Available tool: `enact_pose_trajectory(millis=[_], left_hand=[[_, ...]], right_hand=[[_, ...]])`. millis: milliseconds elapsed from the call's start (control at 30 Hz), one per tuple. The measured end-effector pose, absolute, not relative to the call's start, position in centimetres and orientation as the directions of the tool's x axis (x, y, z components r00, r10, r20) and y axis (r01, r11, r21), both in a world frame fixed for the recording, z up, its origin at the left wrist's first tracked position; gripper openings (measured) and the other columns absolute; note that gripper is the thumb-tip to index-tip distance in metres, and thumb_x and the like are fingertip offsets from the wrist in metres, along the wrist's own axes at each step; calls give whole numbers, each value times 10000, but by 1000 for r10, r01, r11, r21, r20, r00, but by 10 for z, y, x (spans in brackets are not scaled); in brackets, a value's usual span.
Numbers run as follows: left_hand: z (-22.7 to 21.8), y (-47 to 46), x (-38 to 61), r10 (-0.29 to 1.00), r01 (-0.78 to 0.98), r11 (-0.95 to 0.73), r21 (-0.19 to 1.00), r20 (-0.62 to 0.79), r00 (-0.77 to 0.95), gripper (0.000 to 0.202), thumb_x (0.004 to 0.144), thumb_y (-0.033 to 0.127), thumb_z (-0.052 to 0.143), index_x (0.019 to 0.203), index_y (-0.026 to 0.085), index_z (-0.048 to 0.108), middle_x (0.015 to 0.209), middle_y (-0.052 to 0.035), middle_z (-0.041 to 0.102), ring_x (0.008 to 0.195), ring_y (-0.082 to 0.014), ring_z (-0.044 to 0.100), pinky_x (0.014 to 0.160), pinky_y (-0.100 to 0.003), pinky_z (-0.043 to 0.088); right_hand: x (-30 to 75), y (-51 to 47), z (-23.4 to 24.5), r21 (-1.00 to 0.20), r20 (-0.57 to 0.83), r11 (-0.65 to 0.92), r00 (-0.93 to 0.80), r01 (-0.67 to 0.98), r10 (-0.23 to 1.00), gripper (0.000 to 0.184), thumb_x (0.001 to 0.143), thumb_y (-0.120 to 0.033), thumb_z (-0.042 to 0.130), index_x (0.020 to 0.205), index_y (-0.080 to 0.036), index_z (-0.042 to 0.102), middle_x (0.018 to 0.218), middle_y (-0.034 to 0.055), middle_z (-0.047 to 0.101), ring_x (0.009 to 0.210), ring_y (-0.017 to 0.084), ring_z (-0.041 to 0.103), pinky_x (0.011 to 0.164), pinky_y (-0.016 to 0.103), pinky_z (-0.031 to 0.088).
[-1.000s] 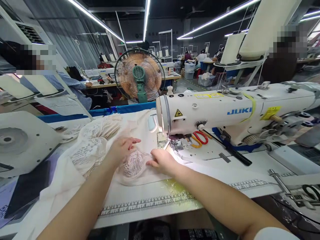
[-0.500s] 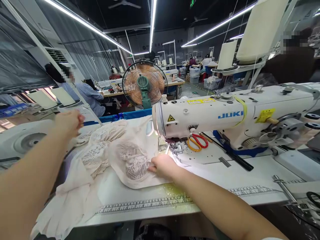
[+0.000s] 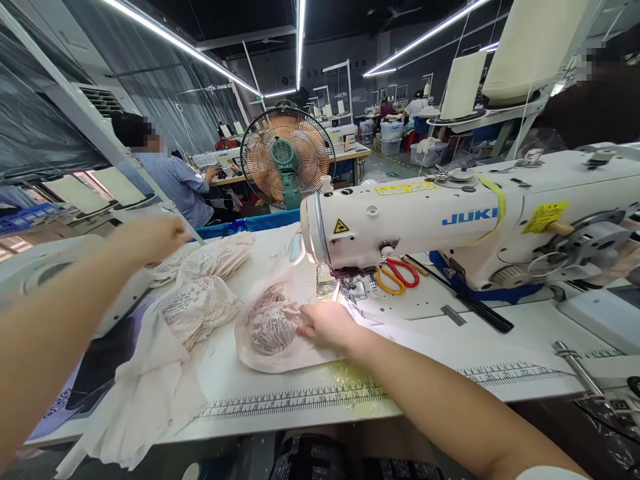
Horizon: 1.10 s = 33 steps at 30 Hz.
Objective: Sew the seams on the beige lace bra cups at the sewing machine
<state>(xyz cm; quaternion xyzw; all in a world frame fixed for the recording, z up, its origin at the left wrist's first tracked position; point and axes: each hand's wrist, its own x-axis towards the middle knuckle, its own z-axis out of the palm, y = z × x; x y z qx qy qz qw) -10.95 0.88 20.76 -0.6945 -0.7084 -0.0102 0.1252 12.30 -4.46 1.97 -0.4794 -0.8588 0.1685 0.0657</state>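
My right hand (image 3: pixel 327 325) pinches the edge of a pale pink lace bra piece (image 3: pixel 275 327), lying on the table just left of the presser foot. Fabric runs from my fingers toward the needle area of the white JUKI sewing machine (image 3: pixel 410 223). Above the table on the left, my left hand (image 3: pixel 150 239) is raised and smeared by motion; its fingers look curled, but whether they hold anything cannot be made out. Below and right of it, stacked lace bra pieces (image 3: pixel 200 307) spread over the table, their pale straps hanging past the front edge.
Red-and-orange-handled scissors (image 3: pixel 397 275) and a black-handled tool (image 3: pixel 483 312) lie on the machine bed. A printed ruler (image 3: pixel 300 403) follows the table's front edge. Behind stands a large fan (image 3: pixel 287 157). Thread cones (image 3: pixel 463 87) rise at right; a person in stripes (image 3: pixel 173 183) sits at left.
My left hand has shifted slightly right, still raised. The bra piece under my right hand has been drawn in and lies more compact. The view has moved a little.
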Motion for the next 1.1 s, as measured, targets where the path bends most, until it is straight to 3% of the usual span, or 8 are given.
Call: enact_pose_trajectory(millis=[67,133,233,367,500,633,867,1100], left_hand=[[193,8,-85,992,969,-99,-227,58,115,193,867,184,551,1028,92,606,1152,-138,593,1166,-305,481,989,-526,363],[172,4,-53,947,931,-315,-185,-123,296,235,908,162,430,1038,141,625,1153,-98,614,1151,-250,499,1010,-398,352],[139,-5,-9,809,871,-490,-23,-385,444,348,883,133,387,1135,234,604,953,-22,688,912,-166,616,822,-245,442],[110,-5,7,665,875,-475,96,-612,428,341,731,95,453,983,204,654,677,1,668,607,-161,605,538,-222,419],[98,1,-9,680,890,-441,116,-603,416,222,609,124,522,793,188,629,751,-22,653,665,-181,572,546,-236,377],[91,3,-23,737,906,-399,140,-539,408,49,592,177,532,626,189,565,627,-13,580,596,-174,497,531,-253,323],[94,7,-37,743,909,-267,320,-532,406,74,600,236,542,603,188,599,583,0,578,555,-153,478,531,-242,339],[105,-5,-35,752,814,-71,577,-505,424,129,600,279,627,558,183,552,543,17,478,492,-113,371,456,-229,258]], right_hand=[[124,-45,21,-358,-47,489,-538,796,842,410,865,-487,481,1180,-237,567,924,73,717,868,260,665,645,301,455],[125,-46,21,-360,-44,496,-545,790,837,436,864,-476,482,1241,-261,530,939,68,717,890,262,661,659,304,454],[126,-45,22,-364,-43,508,-559,781,828,468,862,-458,484,1302,-298,480,975,55,713,923,260,653,686,312,453],[127,-45,22,-380,-52,495,-552,782,832,401,852,-431,501,1217,-270,547,1026,58,701,946,258,645,709,311,446],[127,-45,22,-421,-46,458,-523,783,851,440,844,-450,518,1249,-281,483,1004,42,697,937,240,644,696,295,437],[126,-45,20,-441,-65,374,-445,816,893,441,829,-468,531,1171,-191,496,932,97,691,870,274,655,624,310,429],[126,-44,17,-467,-47,370,-441,803,896,370,822,-454,546,1099,-211,509,932,85,683,883,262,647,621,299,413],[125,-47,19,-491,-48,363,-440,792,897,369,824,-430,563,1115,-210,504,945,79,681,892,253,638,629,293,400]])
